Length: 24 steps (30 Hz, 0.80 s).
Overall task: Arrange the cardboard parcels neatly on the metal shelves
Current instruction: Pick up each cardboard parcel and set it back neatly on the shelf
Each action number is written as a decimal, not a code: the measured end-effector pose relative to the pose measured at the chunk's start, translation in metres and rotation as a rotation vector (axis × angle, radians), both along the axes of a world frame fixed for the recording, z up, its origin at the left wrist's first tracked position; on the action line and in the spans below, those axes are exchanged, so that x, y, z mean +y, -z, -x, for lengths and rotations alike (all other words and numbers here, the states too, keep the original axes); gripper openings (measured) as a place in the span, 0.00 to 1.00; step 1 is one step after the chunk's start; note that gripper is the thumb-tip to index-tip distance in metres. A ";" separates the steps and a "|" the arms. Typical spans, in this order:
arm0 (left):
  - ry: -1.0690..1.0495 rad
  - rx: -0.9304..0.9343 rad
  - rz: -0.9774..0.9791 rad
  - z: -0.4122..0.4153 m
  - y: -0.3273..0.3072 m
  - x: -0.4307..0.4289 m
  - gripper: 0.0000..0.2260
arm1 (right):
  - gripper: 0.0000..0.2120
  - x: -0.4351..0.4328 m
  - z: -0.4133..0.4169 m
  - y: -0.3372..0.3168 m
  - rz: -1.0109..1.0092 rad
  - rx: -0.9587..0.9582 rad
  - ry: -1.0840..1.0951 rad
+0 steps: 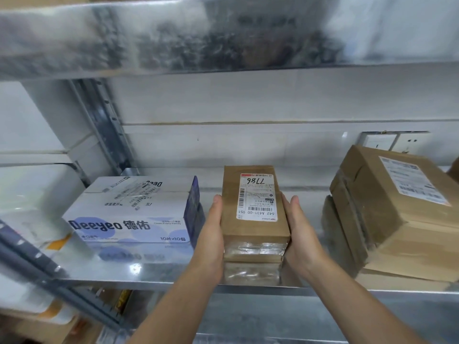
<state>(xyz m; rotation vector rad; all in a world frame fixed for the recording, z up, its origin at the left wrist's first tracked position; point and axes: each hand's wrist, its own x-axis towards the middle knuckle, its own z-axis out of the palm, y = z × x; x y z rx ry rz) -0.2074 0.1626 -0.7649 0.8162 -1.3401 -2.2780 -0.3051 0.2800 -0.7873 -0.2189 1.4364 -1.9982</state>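
Note:
A small brown cardboard parcel (253, 227) with a white shipping label marked 7786 sits on the shiny metal shelf (149, 271), near its front edge. My left hand (211, 232) holds its left side and my right hand (300, 234) holds its right side, each thumb lying along the top edge. The fingers are hidden behind the parcel. A larger cardboard parcel (397, 207) with a label lies skewed on the right of the same shelf.
A white box printed Deeyeo (129, 219) lies on the shelf to the left of my hands. Another metal shelf (173, 33) runs close overhead. A slotted upright post (104, 125) stands at the back left. Wall sockets (392, 141) sit behind the big parcel.

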 end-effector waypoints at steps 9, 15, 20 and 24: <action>-0.066 -0.075 0.016 0.019 0.014 -0.021 0.27 | 0.28 -0.018 0.013 0.003 -0.097 0.004 -0.012; -0.015 -0.044 -0.047 0.021 0.020 -0.021 0.33 | 0.29 -0.021 0.018 0.012 -0.181 0.008 -0.014; -0.127 -0.054 0.028 0.041 0.083 -0.056 0.36 | 0.28 -0.022 0.021 0.013 -0.197 0.027 -0.001; -0.091 -0.023 0.075 0.018 0.021 -0.033 0.16 | 0.28 -0.016 0.018 0.004 -0.180 0.047 -0.002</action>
